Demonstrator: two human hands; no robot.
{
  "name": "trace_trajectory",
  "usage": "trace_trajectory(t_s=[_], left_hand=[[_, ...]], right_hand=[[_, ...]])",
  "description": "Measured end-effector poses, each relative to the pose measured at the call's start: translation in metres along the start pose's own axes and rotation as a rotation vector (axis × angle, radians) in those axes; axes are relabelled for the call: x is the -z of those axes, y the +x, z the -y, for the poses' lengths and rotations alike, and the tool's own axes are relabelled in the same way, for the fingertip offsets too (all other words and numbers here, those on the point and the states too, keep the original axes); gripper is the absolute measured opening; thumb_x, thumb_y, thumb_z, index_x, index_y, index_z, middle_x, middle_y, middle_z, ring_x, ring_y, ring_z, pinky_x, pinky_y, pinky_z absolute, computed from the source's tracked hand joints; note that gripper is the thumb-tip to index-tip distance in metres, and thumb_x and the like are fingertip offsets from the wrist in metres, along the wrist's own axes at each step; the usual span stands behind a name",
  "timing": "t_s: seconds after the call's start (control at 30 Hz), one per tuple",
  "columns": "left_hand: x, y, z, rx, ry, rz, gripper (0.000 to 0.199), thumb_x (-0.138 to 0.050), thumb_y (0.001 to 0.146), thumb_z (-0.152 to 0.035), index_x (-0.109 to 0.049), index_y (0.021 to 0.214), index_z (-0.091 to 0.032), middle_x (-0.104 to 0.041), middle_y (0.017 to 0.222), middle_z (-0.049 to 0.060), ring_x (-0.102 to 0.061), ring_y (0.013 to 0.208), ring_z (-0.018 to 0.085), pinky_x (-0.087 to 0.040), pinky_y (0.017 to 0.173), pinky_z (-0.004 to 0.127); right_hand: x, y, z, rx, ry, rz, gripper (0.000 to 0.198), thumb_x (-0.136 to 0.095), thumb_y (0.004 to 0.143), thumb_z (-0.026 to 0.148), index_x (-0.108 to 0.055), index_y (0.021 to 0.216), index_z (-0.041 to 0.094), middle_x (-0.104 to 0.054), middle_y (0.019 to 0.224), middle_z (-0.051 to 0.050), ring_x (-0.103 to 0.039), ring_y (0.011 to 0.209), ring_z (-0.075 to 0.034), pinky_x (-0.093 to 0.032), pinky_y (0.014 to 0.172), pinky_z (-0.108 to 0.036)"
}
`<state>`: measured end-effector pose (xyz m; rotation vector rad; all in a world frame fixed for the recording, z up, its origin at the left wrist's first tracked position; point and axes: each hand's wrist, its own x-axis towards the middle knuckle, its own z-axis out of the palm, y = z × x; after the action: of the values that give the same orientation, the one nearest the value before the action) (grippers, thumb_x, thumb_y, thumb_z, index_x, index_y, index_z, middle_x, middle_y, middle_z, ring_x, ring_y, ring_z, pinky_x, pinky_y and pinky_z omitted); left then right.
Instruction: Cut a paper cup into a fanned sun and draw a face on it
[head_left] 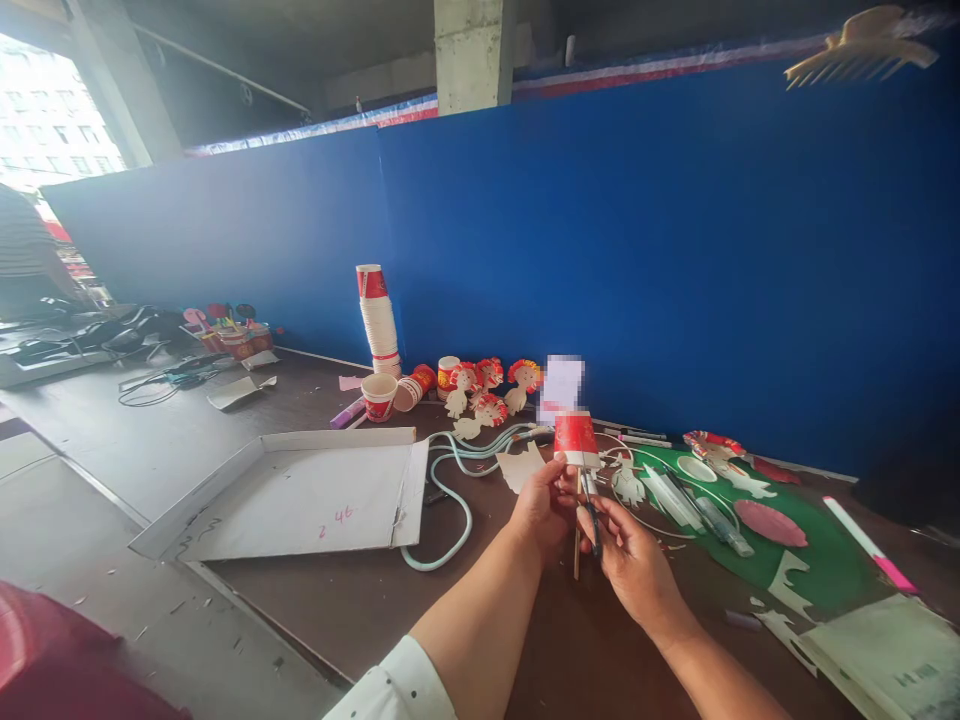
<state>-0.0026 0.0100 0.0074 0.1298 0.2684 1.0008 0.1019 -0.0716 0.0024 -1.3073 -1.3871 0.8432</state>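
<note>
A red paper cup [575, 436] hangs upside down in front of me, its white rim lowest. My left hand [541, 505] is closed at that rim and grips the cup. Below the cup a thin wooden stick [577, 565] runs down between my hands; which part of it the left fingers touch is hidden. My right hand [628, 550] is closed on scissors [592, 525] with dark handles, their blades pointing up against the rim. Whether the blades have cut into the paper I cannot tell. White paper cutout figures [627, 482] lie just right of the cup.
Left of my hands stands a shallow white cardboard tray [300, 500], beside a looped pale cable [450, 563]. A tall stack of paper cups [379, 325] and cup-paper figures [523, 385] stand by the blue partition [637, 250]. A green mat [795, 565] with pens lies right.
</note>
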Motion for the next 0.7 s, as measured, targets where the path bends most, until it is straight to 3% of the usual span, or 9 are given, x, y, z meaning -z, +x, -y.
trace_trajectory(t_s=[0.1,0.3,0.57,0.7], left_hand=[[0.0008,0.0007,-0.0001,0.009,-0.002,0.008,0.01,-0.058,0.085,-0.015,-0.052,0.079,-0.008,-0.051,0.067,0.0,-0.037,0.042,-0.001,-0.025,0.033,0.007],[0.003,0.002,-0.0007,0.023,-0.003,0.03,0.011,-0.061,0.082,-0.015,-0.052,0.079,-0.01,-0.05,0.067,-0.001,-0.037,0.042,-0.001,-0.025,0.033,0.007],[0.006,0.0045,-0.0011,0.026,0.011,0.028,0.013,-0.061,0.083,-0.016,-0.052,0.078,-0.009,-0.051,0.069,0.0,-0.038,0.043,-0.001,-0.025,0.032,0.007],[0.0061,0.0041,-0.0014,0.026,0.025,0.018,0.012,-0.06,0.083,-0.016,-0.052,0.078,-0.009,-0.051,0.068,0.0,-0.037,0.042,-0.001,-0.025,0.032,0.007]], right_hand=[[-0.0007,0.0001,0.0024,-0.003,0.009,0.0,0.045,-0.06,0.081,0.051,-0.06,0.111,0.017,-0.069,0.086,-0.005,-0.06,0.064,-0.017,-0.049,0.064,-0.029],[-0.0023,-0.0006,0.0084,-0.024,-0.007,-0.036,0.047,-0.062,0.078,0.053,-0.062,0.107,0.017,-0.06,0.06,0.001,-0.058,0.059,-0.017,-0.047,0.057,-0.027],[-0.0008,0.0005,0.0006,-0.022,-0.024,-0.03,0.049,-0.059,0.079,0.053,-0.061,0.111,0.016,-0.063,0.066,-0.002,-0.059,0.061,-0.018,-0.047,0.058,-0.028],[0.0007,-0.0011,0.0015,-0.054,0.001,-0.005,0.048,-0.061,0.079,0.051,-0.06,0.114,0.017,-0.059,0.06,0.001,-0.055,0.055,-0.016,-0.043,0.05,-0.026]])
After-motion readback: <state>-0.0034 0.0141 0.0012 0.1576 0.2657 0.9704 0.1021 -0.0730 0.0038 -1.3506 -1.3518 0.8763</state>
